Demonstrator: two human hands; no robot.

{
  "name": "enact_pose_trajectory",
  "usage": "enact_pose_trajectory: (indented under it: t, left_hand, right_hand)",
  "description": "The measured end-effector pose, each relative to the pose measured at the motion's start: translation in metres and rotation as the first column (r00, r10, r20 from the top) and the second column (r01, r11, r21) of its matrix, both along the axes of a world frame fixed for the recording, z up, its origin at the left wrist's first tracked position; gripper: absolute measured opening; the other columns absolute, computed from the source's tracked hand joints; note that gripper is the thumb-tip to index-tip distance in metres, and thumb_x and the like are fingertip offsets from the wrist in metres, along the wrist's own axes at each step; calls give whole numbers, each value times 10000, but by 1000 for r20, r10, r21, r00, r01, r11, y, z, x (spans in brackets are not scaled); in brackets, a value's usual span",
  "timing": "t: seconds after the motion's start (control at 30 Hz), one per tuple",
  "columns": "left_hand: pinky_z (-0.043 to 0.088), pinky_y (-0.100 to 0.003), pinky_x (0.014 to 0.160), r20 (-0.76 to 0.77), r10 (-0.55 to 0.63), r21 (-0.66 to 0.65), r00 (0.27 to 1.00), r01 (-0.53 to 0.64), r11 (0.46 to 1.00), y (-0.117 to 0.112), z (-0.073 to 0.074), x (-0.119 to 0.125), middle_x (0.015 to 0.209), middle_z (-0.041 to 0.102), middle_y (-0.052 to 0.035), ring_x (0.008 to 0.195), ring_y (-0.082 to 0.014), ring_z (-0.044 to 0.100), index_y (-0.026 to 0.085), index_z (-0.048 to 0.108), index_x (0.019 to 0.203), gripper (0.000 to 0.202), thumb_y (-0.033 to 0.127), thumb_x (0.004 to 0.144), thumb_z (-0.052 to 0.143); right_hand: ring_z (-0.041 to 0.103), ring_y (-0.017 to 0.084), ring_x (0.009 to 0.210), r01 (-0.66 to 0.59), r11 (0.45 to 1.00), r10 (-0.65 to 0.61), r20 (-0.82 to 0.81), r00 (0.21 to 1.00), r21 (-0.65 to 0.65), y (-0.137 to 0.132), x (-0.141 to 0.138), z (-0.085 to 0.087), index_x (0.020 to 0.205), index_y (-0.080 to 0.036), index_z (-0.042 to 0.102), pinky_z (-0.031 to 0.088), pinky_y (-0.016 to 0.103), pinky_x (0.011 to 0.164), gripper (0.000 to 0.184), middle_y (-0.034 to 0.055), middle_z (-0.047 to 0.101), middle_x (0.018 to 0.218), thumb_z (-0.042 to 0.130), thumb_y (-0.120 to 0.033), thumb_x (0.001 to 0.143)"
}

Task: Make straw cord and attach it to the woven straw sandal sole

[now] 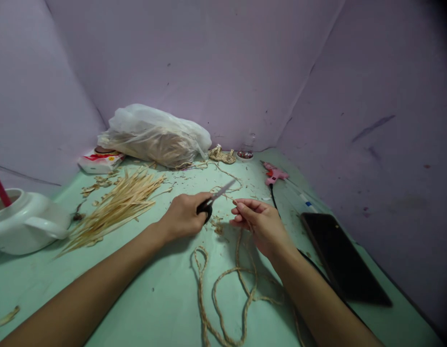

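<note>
My left hand is wrapped round the black handles of a pair of scissors, whose blades point up and to the right. Whether the blades are apart is hard to make out. A thin braided cord is pinched between the fingers and thumb of my right hand. Its thin end reaches toward the scissor blades, and the rest lies in loose loops on the green tabletop below. Small straw-coloured trimmings lie on the table between my hands.
Dry straw strips lie at left beside a white pot. A plastic bag, a small box, a woven piece and a dish of beads stand at the back. At right are a pink glue gun and a dark phone.
</note>
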State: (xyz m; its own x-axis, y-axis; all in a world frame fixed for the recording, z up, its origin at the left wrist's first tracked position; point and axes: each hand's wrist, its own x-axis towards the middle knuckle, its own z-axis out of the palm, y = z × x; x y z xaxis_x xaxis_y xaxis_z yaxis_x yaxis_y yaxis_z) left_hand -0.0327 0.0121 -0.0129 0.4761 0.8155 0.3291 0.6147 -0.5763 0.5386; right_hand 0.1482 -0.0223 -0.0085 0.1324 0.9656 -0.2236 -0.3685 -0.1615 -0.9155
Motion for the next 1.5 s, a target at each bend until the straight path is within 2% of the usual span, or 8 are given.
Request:
enact_pose_trajectory:
  t: [0.13,0.23,0.3,0.4,0.53,0.67,0.87,1.5]
  left_hand:
    - [440,-216,582,361,166,-227,918,-86,970,12,-10,2,720,641,-1,616,-128,576,152,622,930,268,193,673,559]
    - [432,-213,542,409,190,-311,892,-59,948,15,-11,2,670,623,4,577,-125,565,137,612,943,297,210,658,575]
    - [433,-219,561,306,169,-244,937,-95,965,12,-6,1,699,643,-8,616,-136,583,147,618,960,316,207,656,560]
    - [432,-240,607,13,139,-47,990,-139,989,1,4,1,741,668,-3,667,-152,604,198,626,988,342,212,660,529]
    - [440,-289,652,-302,76,119,950,-42,992,-8,9,2,891,696,-24,783,-209,637,236,584,1101,454,222,653,513]
    - [445,-323,638,-456,99,184,884,-15,983,-9,4,3,960,691,-52,823,-256,645,234,530,1191,522,243,671,495]
    - [452,-342,630,-506,97,193,857,3,981,-8,3,2,976,683,-52,833,-271,646,231,481,1248,565,262,684,483]
    - [417,-288,604,-500,-9,77,866,55,996,-4,7,0,895,709,-18,804,-229,650,272,511,1220,571,140,668,451]
  right_hand:
    - [497,52,403,-73,995,68,-88,994,-61,-1,-1,3,749,-124,664,540,212,470,104,-11,618,582,618,-75,670]
    - [475,36,366,-135,981,118,-126,985,-140,-2,-2,5,773,-110,666,528,190,421,199,11,646,665,540,13,683]
    - [488,36,366,-146,974,122,-142,982,-171,-2,-2,5,780,-98,665,535,189,427,230,23,653,693,514,49,688]
    - [552,53,415,-116,978,88,-165,982,-175,0,-1,4,791,-85,656,560,195,491,245,35,658,693,486,73,714]
    - [612,76,479,-102,979,67,-196,978,-174,2,2,2,775,-82,645,553,175,513,245,42,664,677,466,82,741]
    - [597,65,455,-128,965,70,-245,967,-228,3,4,2,721,-92,633,545,169,499,271,21,655,649,437,93,746]
    - [571,55,439,-59,974,1,-254,967,-219,3,2,4,741,-98,636,553,177,525,286,12,651,628,435,106,735]
    - [605,74,466,-52,978,7,-218,976,-203,3,1,4,709,-105,606,512,143,459,260,19,646,628,458,109,702]
